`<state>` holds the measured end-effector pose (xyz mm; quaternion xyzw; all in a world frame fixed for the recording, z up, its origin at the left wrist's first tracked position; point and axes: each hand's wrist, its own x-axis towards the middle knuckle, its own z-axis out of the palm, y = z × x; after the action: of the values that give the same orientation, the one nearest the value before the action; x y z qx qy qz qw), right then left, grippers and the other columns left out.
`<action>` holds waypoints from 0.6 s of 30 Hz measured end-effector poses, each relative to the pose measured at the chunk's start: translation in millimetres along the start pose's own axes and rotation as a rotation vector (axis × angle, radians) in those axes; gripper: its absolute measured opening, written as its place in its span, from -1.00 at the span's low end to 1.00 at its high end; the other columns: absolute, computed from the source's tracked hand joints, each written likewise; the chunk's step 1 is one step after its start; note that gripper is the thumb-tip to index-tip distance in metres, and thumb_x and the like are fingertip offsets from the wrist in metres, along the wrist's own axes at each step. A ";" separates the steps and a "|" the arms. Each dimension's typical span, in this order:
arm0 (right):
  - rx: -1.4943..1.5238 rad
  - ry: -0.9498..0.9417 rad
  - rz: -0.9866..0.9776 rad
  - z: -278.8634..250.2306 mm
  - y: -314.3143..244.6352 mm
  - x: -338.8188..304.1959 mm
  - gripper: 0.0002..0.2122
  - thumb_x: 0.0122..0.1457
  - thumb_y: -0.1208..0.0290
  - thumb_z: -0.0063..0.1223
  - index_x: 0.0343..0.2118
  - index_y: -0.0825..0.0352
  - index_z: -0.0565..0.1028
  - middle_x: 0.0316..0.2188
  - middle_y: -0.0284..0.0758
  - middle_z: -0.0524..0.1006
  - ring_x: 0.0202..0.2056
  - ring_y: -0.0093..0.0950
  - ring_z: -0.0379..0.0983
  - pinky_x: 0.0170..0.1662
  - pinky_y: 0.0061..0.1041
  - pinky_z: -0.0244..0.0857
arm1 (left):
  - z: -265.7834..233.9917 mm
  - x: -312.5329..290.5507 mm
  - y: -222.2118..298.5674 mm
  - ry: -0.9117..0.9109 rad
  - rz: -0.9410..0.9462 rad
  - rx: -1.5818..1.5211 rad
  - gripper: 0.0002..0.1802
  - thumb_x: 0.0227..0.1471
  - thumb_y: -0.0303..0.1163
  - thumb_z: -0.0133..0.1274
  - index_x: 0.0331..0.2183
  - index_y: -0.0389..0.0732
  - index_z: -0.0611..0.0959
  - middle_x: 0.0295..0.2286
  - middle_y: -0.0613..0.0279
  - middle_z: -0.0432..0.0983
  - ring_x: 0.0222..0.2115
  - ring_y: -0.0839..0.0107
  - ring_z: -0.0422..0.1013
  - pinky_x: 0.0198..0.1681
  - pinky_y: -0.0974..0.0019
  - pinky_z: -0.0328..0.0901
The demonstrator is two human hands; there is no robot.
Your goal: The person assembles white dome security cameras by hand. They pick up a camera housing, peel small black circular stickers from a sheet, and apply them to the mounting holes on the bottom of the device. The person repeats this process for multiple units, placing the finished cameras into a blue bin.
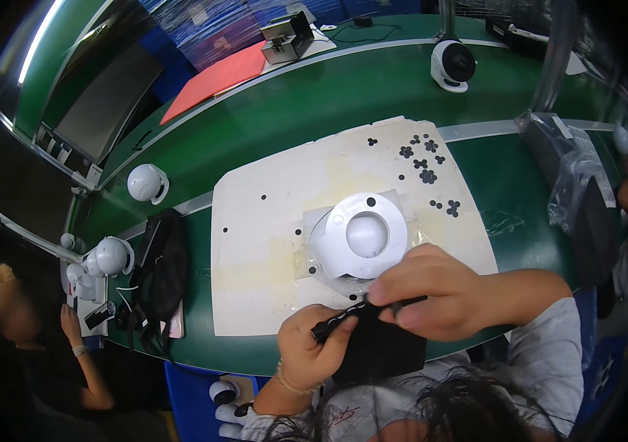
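Observation:
My left hand [312,345] is closed round a narrow black strip [338,324] with pale marks along its edge, held low over the near edge of the board. My right hand [443,291] pinches at the strip's other end, fingertips together; a dark piece shows between its fingers, its exact shape hidden. Just beyond both hands lies a white round housing [332,247] with a ring-shaped base facing up. One small black round pad [371,202] sits on that ring. Below the strip hangs a black sheet or cloth [380,350].
A pale board [255,295] covers the green bench [542,258], with several loose black pads [428,177] at its far right. White cameras [148,183] stand left and far right. A black bag [161,272] lies left; wrapped dark boxes [572,169] are right. A co-worker [27,317] sits at left.

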<state>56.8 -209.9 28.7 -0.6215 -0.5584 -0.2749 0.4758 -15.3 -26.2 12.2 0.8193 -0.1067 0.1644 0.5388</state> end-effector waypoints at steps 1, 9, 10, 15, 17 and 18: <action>0.012 -0.006 0.009 2.3 -0.3 0.8 -0.66 -0.07 0.55 -0.04 -0.15 0.23 0.38 -0.38 -0.34 0.43 -0.39 -0.46 0.37 -0.38 -0.50 0.17 | 0.8 0.4 1.9 0.003 0.023 -0.008 -0.90 -0.21 -0.55 0.12 -0.59 -0.32 0.51 -0.74 0.19 0.34 -0.74 0.39 0.26 -0.66 0.41 0.13; 0.109 -0.262 0.023 -14.6 -5.6 10.3 -0.70 -0.02 0.61 -0.07 -0.15 0.32 0.35 -0.31 -0.26 0.37 -0.42 -0.45 0.34 -0.38 -0.50 0.23 | -3.3 1.4 -6.2 0.006 0.131 0.163 -0.88 -0.30 -0.51 0.17 -0.56 -0.24 0.55 -0.52 0.12 0.40 -0.47 0.24 0.32 -0.39 0.27 0.20; 0.037 -0.153 0.075 -8.7 5.5 5.8 -0.68 -0.02 0.63 -0.09 -0.13 0.33 0.33 -0.29 -0.25 0.35 -0.42 -0.46 0.33 -0.36 -0.51 0.23 | 0.1 2.7 -4.6 0.058 0.258 0.272 -0.86 -0.32 -0.50 0.17 -0.56 -0.22 0.55 -0.43 0.09 0.40 -0.38 0.22 0.31 -0.31 0.23 0.19; 0.197 -0.032 0.320 0.8 44.5 25.6 -0.53 -0.03 0.74 -0.18 0.00 0.35 0.16 -0.17 -0.20 0.28 -0.39 -0.50 0.31 -0.25 -0.55 0.21 | 6.1 2.2 -17.6 -0.115 0.317 0.429 -0.82 -0.34 -0.44 0.18 -0.52 -0.19 0.57 -0.03 0.02 0.23 0.00 0.05 0.11 -0.09 0.12 0.09; 0.224 -0.111 0.377 3.6 52.4 30.5 -0.49 -0.02 0.74 -0.19 0.05 0.34 0.09 -0.17 -0.19 0.27 -0.39 -0.52 0.30 -0.23 -0.55 0.21 | 5.8 1.6 -21.0 -0.124 0.335 0.419 -0.81 -0.35 -0.45 0.18 -0.52 -0.20 0.57 -0.01 0.04 0.20 0.03 0.03 0.08 -0.08 0.11 0.09; 0.266 -0.117 0.427 6.8 56.1 30.8 -0.48 -0.02 0.74 -0.20 0.07 0.32 0.08 -0.17 -0.20 0.26 -0.38 -0.52 0.29 -0.23 -0.55 0.21 | 5.8 1.0 -23.7 -0.135 0.329 0.416 -0.81 -0.37 -0.46 0.19 -0.52 -0.19 0.57 0.00 0.04 0.19 0.04 0.03 0.06 -0.05 0.11 0.07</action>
<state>116.0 -186.2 37.0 -0.6722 -0.4724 -0.0560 0.5674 -5.1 -22.2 -9.7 0.8931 -0.2380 0.2130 0.3167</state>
